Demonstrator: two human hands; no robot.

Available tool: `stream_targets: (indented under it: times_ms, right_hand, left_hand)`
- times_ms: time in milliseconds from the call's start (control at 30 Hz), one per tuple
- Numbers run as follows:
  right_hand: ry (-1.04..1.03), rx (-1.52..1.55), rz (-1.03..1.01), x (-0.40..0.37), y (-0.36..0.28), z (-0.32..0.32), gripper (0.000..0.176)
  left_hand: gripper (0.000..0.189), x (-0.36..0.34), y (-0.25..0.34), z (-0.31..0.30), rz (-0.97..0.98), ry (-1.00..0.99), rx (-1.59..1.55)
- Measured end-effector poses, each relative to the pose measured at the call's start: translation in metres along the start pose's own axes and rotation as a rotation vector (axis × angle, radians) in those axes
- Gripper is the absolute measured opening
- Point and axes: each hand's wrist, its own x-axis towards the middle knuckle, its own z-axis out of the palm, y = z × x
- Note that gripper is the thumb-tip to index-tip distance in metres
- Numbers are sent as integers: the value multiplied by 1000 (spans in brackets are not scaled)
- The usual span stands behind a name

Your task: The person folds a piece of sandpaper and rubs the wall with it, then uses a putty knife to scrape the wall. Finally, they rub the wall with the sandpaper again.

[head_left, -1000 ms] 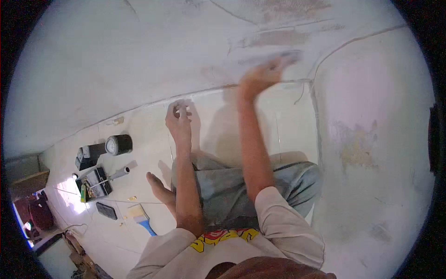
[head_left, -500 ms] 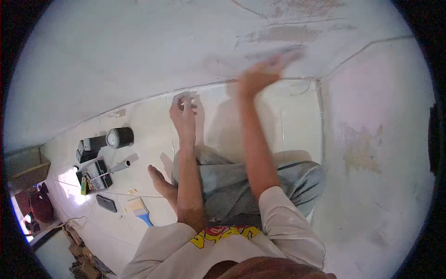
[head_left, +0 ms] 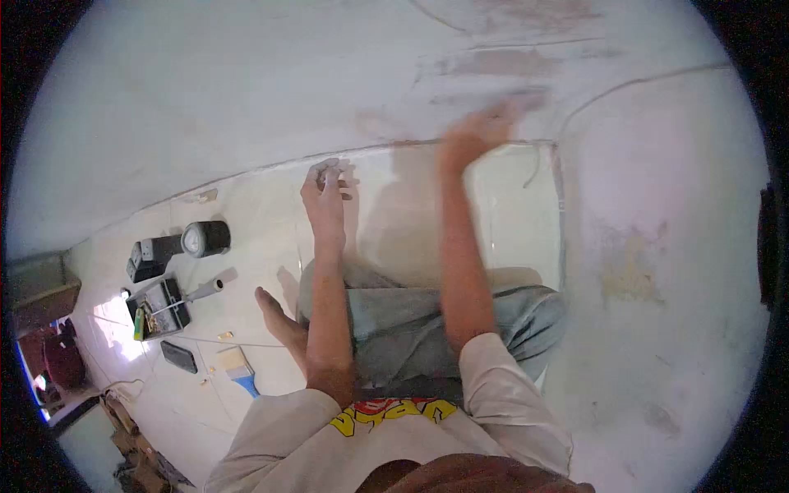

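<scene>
My right hand is at the lower part of the wall, smeared by motion. A greyish flat shape shows at its fingertips, too blurred to name. Just above it are rough, brownish worn patches on the wall. My left hand hovers near the foot of the wall, its fingers loosely bent, partly apart and dusted white at the tips. I see nothing in it, and it casts a shadow on the pale floor tiles beside it.
On the left stand a black lamp-like cylinder, a black tray with tools, a phone and a paintbrush with a blue handle. A second wall with a peeling patch rises on the right. My bent legs fill the middle.
My right hand has shifted slightly right and down along the wall. The left hand keeps nearly the same pose. The whole view has moved a little.
</scene>
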Motion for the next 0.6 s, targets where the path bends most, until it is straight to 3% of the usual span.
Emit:
stream_targets:
  times_ms: [33, 67, 100, 133, 200, 267, 333, 433, 467, 533, 600]
  right_hand:
    - [85, 106, 65, -32, -6, 24, 42]
    - [23, 126, -10, -62, -31, 28, 45]
    - [-396, 127, 474, -76, -69, 10, 47]
    - [-381, 124, 471, -76, -73, 15, 47]
    - [4, 132, 118, -74, -76, 25, 47]
    - [162, -19, -79, -23, -52, 15, 48]
    - [8, 170, 162, 26, -43, -14, 49]
    - [130, 232, 60, 35, -56, -19, 49]
    - [126, 147, 40, 21, -24, 0, 50]
    - [91, 108, -22, -29, -40, 21, 50]
    - [32, 303, 147, -64, -82, 27, 49]
  left_hand:
    - [23, 0, -1, 4, 1, -16, -7]
    - [23, 0, -4, 5, 64, -52, 38]
    - [23, -1, -6, 6, 127, -86, 83]
    - [23, -3, -5, 6, 129, -101, 80]
    - [23, -6, -2, 1, 112, -90, 144]
    - [27, -1, -3, -10, 61, -63, 126]
    - [30, 2, -5, -17, 8, -22, 101]
    - [31, 0, 1, -12, 3, 24, 23]
    - [29, -4, 7, -6, -16, 2, -10]
    - [26, -6, 10, 0, -33, -26, -37]
    - [26, -1, 2, 4, 13, -70, 46]
